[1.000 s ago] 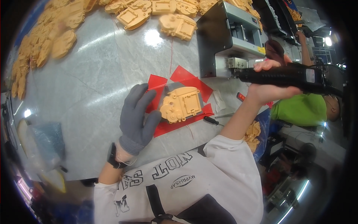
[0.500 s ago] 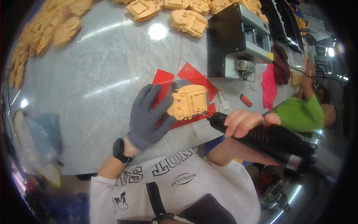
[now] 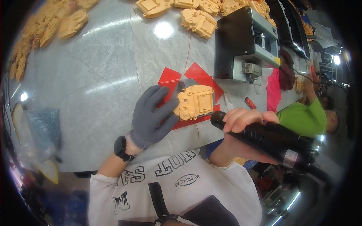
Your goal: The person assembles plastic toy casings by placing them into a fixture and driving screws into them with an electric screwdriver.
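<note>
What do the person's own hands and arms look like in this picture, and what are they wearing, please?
The left hand wears a grey knitted glove with a ribbed cuff, and a black wristwatch sits just behind it. The right hand is bare, with no glove. Both arms come out of the white long sleeves of a sweatshirt with dark outlined lettering across the chest.

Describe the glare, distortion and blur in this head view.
Head view: a bright lamp glare sits on the glossy grey table; fisheye bends the table edge and leaves black corners; the tan plastic part under the gloved left hand is sharp; the black power tool in the right hand looks oversized and slightly soft.
</note>
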The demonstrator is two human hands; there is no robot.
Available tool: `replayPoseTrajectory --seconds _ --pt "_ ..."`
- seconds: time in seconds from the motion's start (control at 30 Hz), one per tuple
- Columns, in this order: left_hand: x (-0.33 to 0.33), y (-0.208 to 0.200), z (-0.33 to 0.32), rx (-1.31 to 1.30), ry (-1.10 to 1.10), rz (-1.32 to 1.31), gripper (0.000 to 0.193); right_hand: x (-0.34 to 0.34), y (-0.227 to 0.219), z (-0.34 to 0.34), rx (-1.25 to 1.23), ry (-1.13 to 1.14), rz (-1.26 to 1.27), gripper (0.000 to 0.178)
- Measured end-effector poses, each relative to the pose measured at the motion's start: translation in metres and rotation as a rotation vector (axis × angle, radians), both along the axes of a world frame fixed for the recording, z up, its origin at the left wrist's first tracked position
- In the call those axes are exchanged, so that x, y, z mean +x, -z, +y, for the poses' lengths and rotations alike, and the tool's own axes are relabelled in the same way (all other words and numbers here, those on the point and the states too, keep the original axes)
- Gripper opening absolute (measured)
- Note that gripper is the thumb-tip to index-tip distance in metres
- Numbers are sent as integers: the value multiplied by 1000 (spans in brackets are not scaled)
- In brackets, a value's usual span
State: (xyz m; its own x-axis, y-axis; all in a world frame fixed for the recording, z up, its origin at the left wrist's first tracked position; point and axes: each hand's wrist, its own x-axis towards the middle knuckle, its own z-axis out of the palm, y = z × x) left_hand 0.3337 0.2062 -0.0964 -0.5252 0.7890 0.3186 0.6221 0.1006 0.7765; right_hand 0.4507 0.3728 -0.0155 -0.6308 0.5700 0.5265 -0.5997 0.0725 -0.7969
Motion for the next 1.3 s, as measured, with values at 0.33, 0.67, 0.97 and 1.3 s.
replayPoseTrajectory --seconds 0.33,0.67,0.97,1.3 --pt "0 2 0 36 33 14 38 -2 5 8 44 -155 34 90" --pt "0 6 0 48 46 14 38 -2 7 11 40 -233 -12 86" --pt "-1 3 10 76 80 -2 38 -15 -30 109 99 542 22 91" --pt "-4 4 5 53 96 -14 41 -9 -6 102 -11 483 -118 94"
